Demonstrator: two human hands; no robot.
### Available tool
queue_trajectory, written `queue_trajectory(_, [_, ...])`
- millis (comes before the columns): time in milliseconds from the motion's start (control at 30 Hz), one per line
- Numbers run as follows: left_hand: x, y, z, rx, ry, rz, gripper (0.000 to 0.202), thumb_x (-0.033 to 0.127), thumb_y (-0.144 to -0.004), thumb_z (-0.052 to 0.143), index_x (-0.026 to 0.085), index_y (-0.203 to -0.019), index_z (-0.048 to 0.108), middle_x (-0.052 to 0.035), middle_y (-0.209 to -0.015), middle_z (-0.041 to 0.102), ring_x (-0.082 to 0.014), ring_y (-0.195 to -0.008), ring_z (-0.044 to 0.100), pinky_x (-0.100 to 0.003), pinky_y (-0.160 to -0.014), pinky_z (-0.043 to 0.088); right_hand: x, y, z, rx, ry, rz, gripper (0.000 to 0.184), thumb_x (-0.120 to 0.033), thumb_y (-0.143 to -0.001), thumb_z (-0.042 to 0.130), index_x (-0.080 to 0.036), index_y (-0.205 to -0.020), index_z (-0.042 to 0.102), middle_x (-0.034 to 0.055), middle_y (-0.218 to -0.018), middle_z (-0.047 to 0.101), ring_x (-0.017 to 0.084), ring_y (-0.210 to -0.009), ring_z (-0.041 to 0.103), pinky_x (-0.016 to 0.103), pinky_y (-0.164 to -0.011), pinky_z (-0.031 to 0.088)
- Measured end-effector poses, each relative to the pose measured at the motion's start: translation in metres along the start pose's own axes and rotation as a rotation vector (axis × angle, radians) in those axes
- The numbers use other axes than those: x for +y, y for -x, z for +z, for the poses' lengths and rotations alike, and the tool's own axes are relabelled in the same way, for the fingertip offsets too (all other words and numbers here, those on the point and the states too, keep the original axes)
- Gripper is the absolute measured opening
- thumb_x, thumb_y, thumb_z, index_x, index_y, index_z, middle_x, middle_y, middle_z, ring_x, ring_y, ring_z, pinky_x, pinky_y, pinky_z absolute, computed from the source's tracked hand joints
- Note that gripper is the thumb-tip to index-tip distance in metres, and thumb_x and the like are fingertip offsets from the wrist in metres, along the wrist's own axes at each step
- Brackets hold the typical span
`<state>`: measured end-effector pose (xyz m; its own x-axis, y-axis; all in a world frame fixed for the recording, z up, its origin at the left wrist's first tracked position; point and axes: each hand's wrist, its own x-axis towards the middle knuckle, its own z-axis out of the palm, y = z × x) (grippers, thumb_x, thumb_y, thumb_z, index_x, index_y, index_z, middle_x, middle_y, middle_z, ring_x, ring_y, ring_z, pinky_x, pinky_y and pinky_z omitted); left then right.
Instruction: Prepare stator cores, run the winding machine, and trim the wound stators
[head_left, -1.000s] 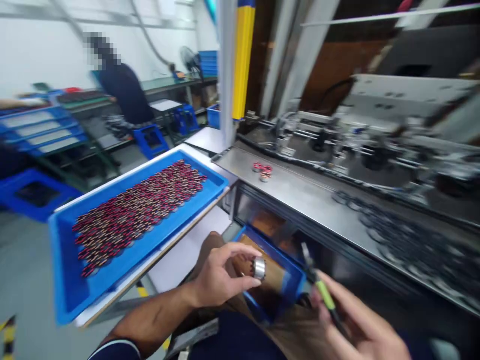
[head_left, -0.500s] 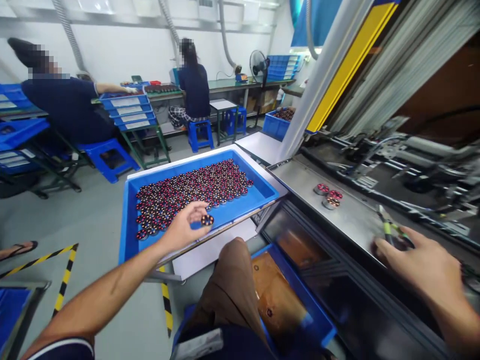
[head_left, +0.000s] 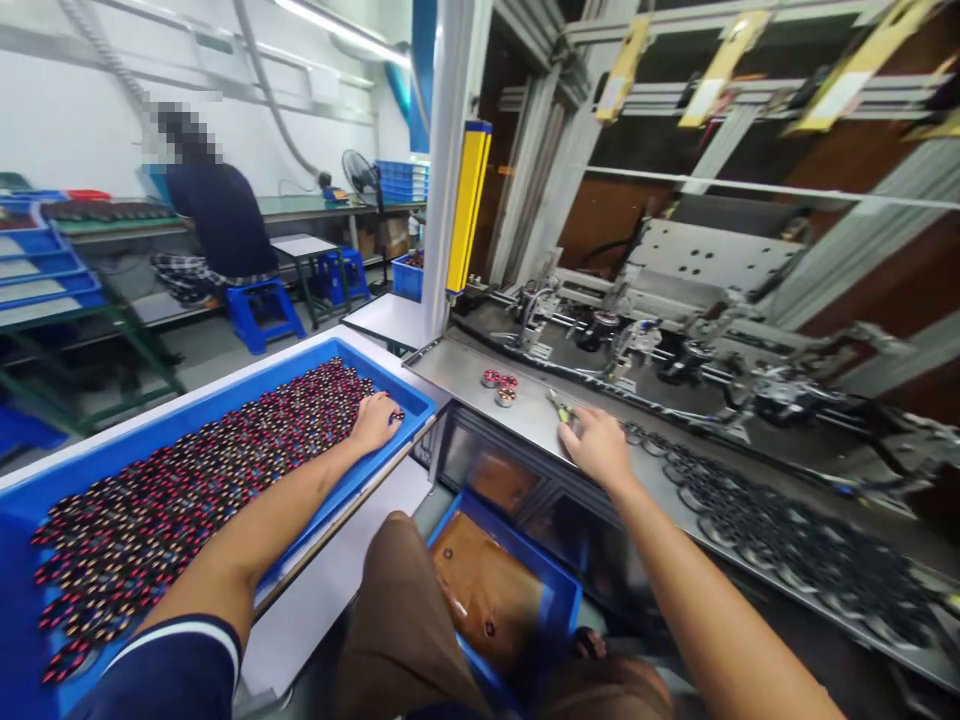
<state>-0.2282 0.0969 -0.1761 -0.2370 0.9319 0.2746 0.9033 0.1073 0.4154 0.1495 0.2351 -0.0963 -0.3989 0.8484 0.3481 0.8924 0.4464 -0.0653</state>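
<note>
My left hand point(head_left: 373, 421) rests palm down among several small red and black round parts point(head_left: 225, 470) in a blue tray point(head_left: 322, 520), near the tray's right end; its fingers curl over the parts. My right hand point(head_left: 596, 447) lies on the steel machine table point(head_left: 487, 360), closed on a green-handled tool point(head_left: 559, 406) whose tip points away from me. Three of the round parts point(head_left: 500, 385) sit on the steel just left of that tool.
A row of black rings point(head_left: 787, 530) runs along the machine table to the right. A blue bin point(head_left: 555, 610) with a brown bottom stands under the table by my knee. The machine's fixtures point(head_left: 637, 330) are behind. A seated person point(head_left: 214, 220) works at a far bench.
My left hand has gone from my lap, where it held a silver ring, out onto the parts in the tray. My right hand has carried the tool up onto the steel table.
</note>
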Motion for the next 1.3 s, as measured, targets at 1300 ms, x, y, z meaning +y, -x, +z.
queue_trajectory(1300, [0.172, 0.026, -0.058, 0.052, 1.090, -0.029, 0.068, 0.025, -0.071, 0.075, 0.015, -0.129, 0.041, -0.0178, -0.117, 0.069, -0.0218, -0.097, 0.071, -0.040, -0.089, 0.056, -0.021, 0.025, -0.047, 0.040, -0.539, -0.011, 0.031, -0.031, -0.090, 0.061, -0.012, -0.115, 0.061, 0.0156, -0.132, 0.055, 0.029, -0.128, 0.047, 0.050, -0.107, 0.037])
